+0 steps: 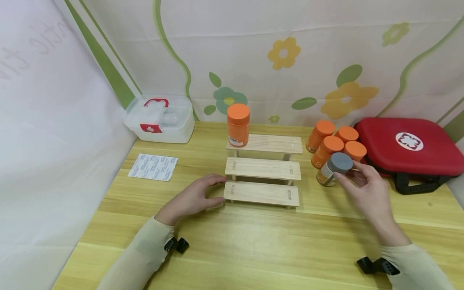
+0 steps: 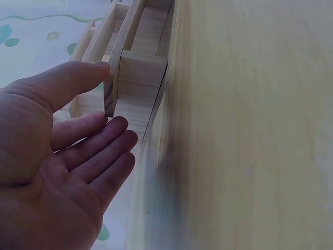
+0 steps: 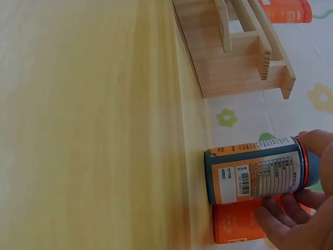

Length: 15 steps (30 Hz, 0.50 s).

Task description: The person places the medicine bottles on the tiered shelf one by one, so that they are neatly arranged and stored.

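Note:
My right hand grips a grey-capped bottle round its cap, thumb on one side and fingers on the other. Its label is orange, grey and white, with a barcode. The bottle stands upright, in front of several orange bottles. At the left end of a three-step wooden shelf, my left hand pinches the lowest step between thumb and index finger. Its other fingers extend loosely below the board end in the left wrist view. Another orange bottle stands on the left of the top step.
A red first-aid case with a black handle lies at the right, close to the orange bottles. At the back left stands a translucent white first-aid box. A printed white packet lies in front of it. A patterned cloth hangs behind the table.

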Motion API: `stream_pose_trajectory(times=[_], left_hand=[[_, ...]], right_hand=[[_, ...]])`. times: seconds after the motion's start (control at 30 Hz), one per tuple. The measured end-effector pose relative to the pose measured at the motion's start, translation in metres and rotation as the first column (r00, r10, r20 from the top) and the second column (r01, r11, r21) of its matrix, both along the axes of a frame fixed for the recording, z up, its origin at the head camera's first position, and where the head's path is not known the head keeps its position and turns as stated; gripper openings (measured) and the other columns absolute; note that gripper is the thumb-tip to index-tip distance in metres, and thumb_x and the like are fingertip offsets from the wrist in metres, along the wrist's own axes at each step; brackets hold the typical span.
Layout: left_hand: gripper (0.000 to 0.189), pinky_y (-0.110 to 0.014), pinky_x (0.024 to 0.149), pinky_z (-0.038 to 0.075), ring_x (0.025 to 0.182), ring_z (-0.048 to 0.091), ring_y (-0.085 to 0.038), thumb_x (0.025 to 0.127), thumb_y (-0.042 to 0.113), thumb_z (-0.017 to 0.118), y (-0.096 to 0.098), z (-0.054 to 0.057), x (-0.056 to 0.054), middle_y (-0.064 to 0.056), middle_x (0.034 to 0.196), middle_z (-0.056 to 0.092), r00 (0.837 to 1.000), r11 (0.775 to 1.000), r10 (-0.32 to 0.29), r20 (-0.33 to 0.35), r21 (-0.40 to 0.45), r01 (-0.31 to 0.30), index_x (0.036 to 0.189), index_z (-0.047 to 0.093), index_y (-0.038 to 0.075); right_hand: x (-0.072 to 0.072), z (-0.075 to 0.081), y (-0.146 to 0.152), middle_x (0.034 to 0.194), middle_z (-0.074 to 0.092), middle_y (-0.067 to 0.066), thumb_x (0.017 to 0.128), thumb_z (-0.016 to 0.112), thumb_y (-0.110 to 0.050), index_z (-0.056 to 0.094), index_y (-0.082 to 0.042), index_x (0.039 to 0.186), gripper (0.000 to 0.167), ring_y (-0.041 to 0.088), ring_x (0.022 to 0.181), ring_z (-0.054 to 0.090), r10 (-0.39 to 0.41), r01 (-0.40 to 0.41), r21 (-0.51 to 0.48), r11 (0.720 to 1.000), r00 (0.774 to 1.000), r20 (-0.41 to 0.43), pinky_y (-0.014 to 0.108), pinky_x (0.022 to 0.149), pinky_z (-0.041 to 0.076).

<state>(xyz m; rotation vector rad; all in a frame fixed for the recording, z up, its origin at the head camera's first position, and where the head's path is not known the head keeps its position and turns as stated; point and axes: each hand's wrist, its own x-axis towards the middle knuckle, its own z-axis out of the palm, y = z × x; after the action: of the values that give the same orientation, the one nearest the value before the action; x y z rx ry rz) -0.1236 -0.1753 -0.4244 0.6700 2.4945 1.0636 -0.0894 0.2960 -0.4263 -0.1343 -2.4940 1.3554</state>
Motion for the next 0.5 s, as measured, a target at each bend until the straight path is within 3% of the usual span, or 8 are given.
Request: stream_pose_trajectory(times=[0.2, 0.3, 0.5], left_hand=[[0.059, -0.055, 0.127, 0.042, 0.150, 0.053, -0.031, 0.098, 0.026, 0.081, -0.0002, -0.0001, 0.0004, -0.008, 0.158, 0.059, 1.000, 1.000, 0.002, 0.005, 0.003, -0.002, 0.152, 0.060, 0.013], [0.060, -0.054, 0.128, 0.041, 0.150, 0.052, -0.030, 0.098, 0.026, 0.081, 0.0002, 0.0007, 0.0009, -0.007, 0.159, 0.058, 1.000, 1.000, 0.012, 0.020, -0.004, -0.012, 0.153, 0.060, 0.014], [0.060, -0.054, 0.128, 0.041, 0.151, 0.052, -0.030, 0.098, 0.025, 0.081, 0.0011, 0.0018, 0.0015, -0.007, 0.159, 0.058, 0.999, 1.000, 0.023, 0.028, -0.003, -0.023, 0.153, 0.060, 0.014]], right_hand=[[-0.0020, -0.0006, -0.0042, 0.117, 0.053, -0.018, 0.097, 0.082, -0.021, 0.060, 0.005, 0.148, 0.061, -0.023, 0.100, 0.055, -0.040, 0.038, 0.040, 0.998, 0.999, 0.029, -0.002, 0.084, 0.049], [-0.0020, 0.0007, -0.0049, 0.122, 0.061, -0.014, 0.097, 0.082, -0.026, 0.062, 0.002, 0.147, 0.060, -0.023, 0.097, 0.056, -0.061, 0.058, 0.051, 0.997, 0.997, 0.054, -0.001, 0.081, 0.050], [-0.0029, -0.0003, -0.0061, 0.132, 0.070, 0.015, 0.098, 0.081, -0.028, 0.059, 0.002, 0.150, 0.064, -0.024, 0.097, 0.057, -0.049, 0.047, 0.024, 0.999, 0.995, 0.090, 0.001, 0.077, 0.053]])
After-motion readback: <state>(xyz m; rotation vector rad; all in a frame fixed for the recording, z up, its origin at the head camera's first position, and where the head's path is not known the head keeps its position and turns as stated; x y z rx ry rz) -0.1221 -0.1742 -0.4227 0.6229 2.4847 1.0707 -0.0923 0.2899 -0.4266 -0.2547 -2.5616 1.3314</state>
